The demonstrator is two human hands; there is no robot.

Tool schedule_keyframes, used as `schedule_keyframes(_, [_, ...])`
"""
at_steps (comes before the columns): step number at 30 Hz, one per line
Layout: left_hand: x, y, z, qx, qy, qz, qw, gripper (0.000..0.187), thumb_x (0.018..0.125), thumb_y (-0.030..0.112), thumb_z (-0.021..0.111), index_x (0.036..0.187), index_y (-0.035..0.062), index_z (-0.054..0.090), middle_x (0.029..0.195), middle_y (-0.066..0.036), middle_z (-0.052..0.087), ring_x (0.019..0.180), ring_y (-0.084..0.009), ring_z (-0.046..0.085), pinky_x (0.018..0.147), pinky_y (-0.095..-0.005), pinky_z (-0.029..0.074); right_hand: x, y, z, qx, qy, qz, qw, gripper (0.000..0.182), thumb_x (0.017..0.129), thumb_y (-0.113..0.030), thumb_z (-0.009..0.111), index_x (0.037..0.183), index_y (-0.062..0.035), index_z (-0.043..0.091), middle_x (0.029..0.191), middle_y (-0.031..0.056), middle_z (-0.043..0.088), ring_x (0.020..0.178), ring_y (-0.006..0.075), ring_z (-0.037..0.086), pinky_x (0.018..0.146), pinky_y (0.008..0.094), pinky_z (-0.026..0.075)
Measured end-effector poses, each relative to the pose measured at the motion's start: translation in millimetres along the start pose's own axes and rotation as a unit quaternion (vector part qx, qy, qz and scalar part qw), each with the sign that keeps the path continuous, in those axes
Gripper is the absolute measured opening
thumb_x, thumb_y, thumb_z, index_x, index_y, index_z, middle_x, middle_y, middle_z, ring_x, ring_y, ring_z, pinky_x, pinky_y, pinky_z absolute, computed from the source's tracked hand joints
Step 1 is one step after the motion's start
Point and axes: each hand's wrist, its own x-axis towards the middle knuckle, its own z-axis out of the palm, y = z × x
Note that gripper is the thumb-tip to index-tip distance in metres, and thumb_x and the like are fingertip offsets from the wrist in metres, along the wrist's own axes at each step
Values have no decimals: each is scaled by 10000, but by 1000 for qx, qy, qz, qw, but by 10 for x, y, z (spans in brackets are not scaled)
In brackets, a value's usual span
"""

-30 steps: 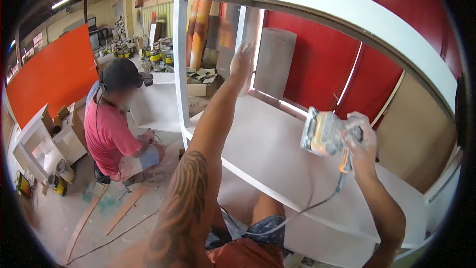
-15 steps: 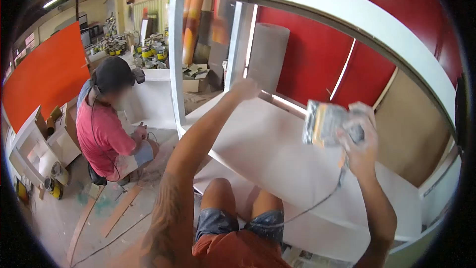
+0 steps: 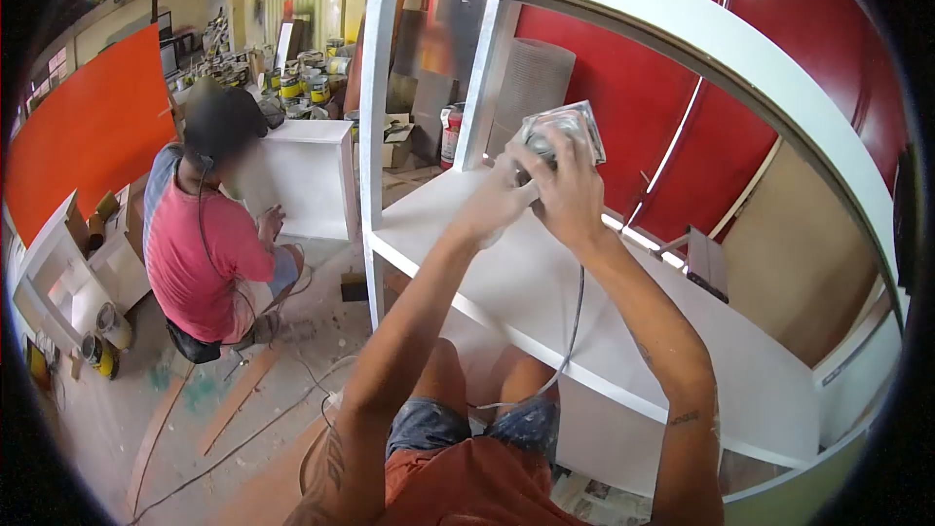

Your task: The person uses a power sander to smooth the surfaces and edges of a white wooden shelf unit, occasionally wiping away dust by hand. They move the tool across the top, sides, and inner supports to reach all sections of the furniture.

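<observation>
Just above the centre of the frame, a sander (image 3: pixel 580 121) is held up over the white shelf board (image 3: pixel 526 278), apart from its surface. Its body is clasped by the right hand (image 3: pixel 567 197), whose fingers are curled over it from below. The left hand (image 3: pixel 497 199) is brought in at the tool's lower left, close beside the right; whether anything is gripped by it cannot be told, since it is blurred. From both hands the sander's flat end is turned toward the upper right, so the right hand is the nearer to it. The long axis cannot be made out surely, much of the body being covered by fingers. Below, the cord (image 3: pixel 579 317) is draped toward the shorts (image 3: pixel 526 421).
</observation>
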Motion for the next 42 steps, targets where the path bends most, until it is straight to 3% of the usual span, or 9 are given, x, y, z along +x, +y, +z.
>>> schedule_keyframes(6, [295,-190,-177,53,108,138,983,521,952,121,736,1395,14,483,1259,-110,641,1147,-190,627,956,-340,539,147,10,218,-15,-12,-104,994,660,762,-28,758,1356,-300,665,1412,103,502,1274,396,541,1000,505,568])
schedule_keyframes(11, [492,-248,-283,111,151,183,965,540,896,199,789,1291,-37,507,1179,-174,667,1073,-259,669,912,-379,539,238,-29,188,45,-51,-65,996,631,766,-19,755,1349,-244,668,1413,131,501,1329,411,502,1033,498,556])
schedule_keyframes(13, [527,-243,-315,235,175,189,937,620,863,266,827,1293,-37,501,1169,-214,675,1065,-332,686,905,-411,540,216,10,278,56,-56,-58,995,629,756,-9,762,1340,-222,670,1425,137,498,1329,411,506,1036,499,552])
schedule_keyframes(17, [733,-233,-282,226,221,186,930,554,844,226,816,1247,-17,523,1149,-189,628,1056,-316,660,922,-432,535,56,81,174,146,-19,2,989,584,770,3,761,1319,-177,672,1440,148,500,1324,410,523,1040,496,542])
schedule_keyframes(19, [841,-70,-266,332,324,185,867,579,787,239,808,1246,-9,555,1162,-218,604,1084,-375,638,967,-473,514,-244,246,-102,142,-71,10,987,486,834,-55,739,1302,-171,677,1411,145,528,1325,406,530,1038,488,539])
schedule_keyframes(23, [1104,98,-426,384,305,153,858,623,759,261,791,1295,23,580,1187,-219,582,1120,-412,624,996,-494,509,-999,777,-759,19,-296,13,955,378,837,-91,768,1207,-104,688,1289,138,583,1204,345,594,971,463,548])
schedule_keyframes(25, [1148,140,-487,397,302,146,854,619,762,265,789,1295,23,589,1188,-213,584,1123,-412,632,992,-495,516,-1347,1048,-1067,-2,-374,111,921,319,881,-115,734,1196,-150,699,1320,85,608,1224,277,612,980,462,538])
schedule_keyframes(30, [1166,116,-531,410,301,139,850,581,779,265,791,1279,25,617,1184,-196,589,1094,-406,666,970,-477,545,-1863,1472,-1681,71,-366,276,886,246,854,-43,739,1089,-87,681,1164,153,633,1131,360,628,956,446,527])
schedule_keyframes(42, [1522,129,-641,474,302,200,803,517,785,236,818,1245,67,653,1175,-171,604,1063,-371,686,942,-462,562,-2619,1494,-2105,128,-405,316,848,197,896,-134,730,1073,-55,693,1142,148,629,1141,368,609,991,454,506])
